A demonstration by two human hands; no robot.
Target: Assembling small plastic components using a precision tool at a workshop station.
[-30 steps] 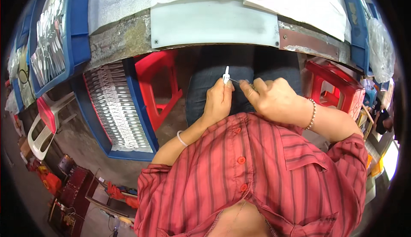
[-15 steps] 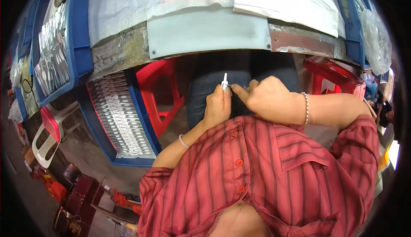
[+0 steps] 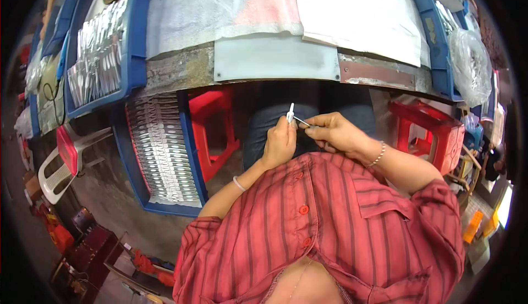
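My left hand [image 3: 279, 143] is closed with fingertips and thumb around a small white, slender piece [image 3: 291, 114]. Its narrow tip sticks up above the fingers; its lower part is hidden in the grip. From the right, my right hand [image 3: 340, 134] pinches a thin metal rod-like tool [image 3: 301, 121]. The tool's far end meets or comes very near the white piece, just beside the left fingertips; contact is too small to tell. Both hands are over my lap, below the bench edge.
A bench with a pale plate [image 3: 275, 59] on its front edge and white cloth [image 3: 357, 18] lies ahead. Left, a blue crate [image 3: 137, 45] holds silvery pieces; a lower blue crate [image 3: 199, 164] holds rows of similar ones. Red stools [image 3: 212, 133] flank my legs; a plastic bag [image 3: 470, 65] hangs right.
My right hand has turned and drawn back to the right, so the thin metal tool now shows between the hands. The left hand keeps its hold; the whole view has shifted slightly.
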